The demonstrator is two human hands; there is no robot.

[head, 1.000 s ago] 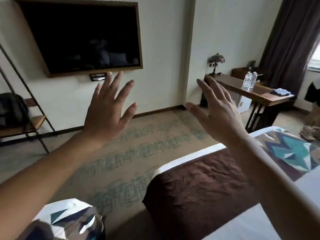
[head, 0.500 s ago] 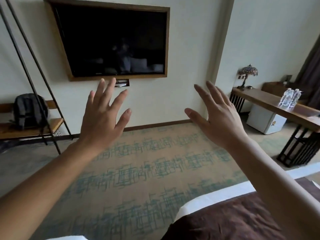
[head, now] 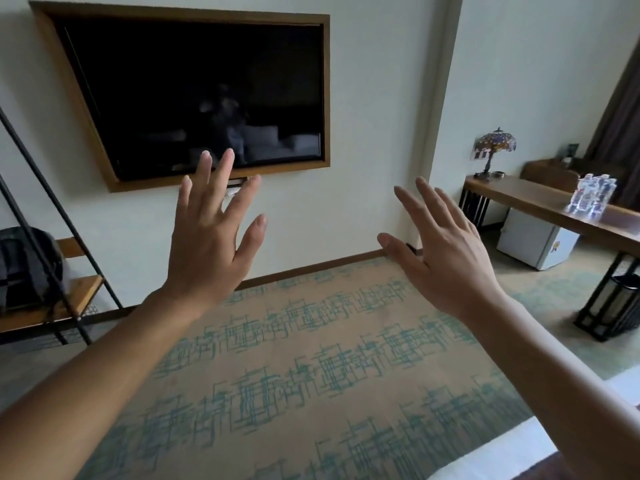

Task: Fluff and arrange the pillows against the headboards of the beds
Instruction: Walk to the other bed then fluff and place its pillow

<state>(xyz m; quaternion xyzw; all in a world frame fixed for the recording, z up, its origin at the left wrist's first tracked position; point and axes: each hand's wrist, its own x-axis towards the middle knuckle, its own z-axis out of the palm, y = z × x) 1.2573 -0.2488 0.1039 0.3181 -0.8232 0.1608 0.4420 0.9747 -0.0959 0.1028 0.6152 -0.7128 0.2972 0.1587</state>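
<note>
Both hands are raised in the air with their backs to the camera, and the fingers of each are straight and spread apart, holding nothing. The left hand [head: 207, 244] has its fingers [head: 221, 174] reaching up over the lower edge of the television [head: 194, 95], a dark screen in a wooden frame on the wall. The right hand [head: 446, 258] is to the right of the television and lower, its fingers [head: 429, 199] pointing up and leftward in front of the bare wall. The two hands are well apart from each other, and both forearms run down to the bottom corners of the view.

Below the television lies a tan carpet [head: 311, 358] with rows of green markings. A corner of a bed [head: 491, 455], white with a strip of brown cover, shows far below and to the right of the television. No pillow or headboard is in view.

To the left of the television, a dark backpack [head: 24, 268] sits on a wooden shelf [head: 83, 292] in a black metal rack. To its right, a long wooden bench [head: 540, 206] carries a stained-glass lamp [head: 495, 147] and some water bottles [head: 592, 195]. A small white fridge [head: 533, 244] stands under the bench.
</note>
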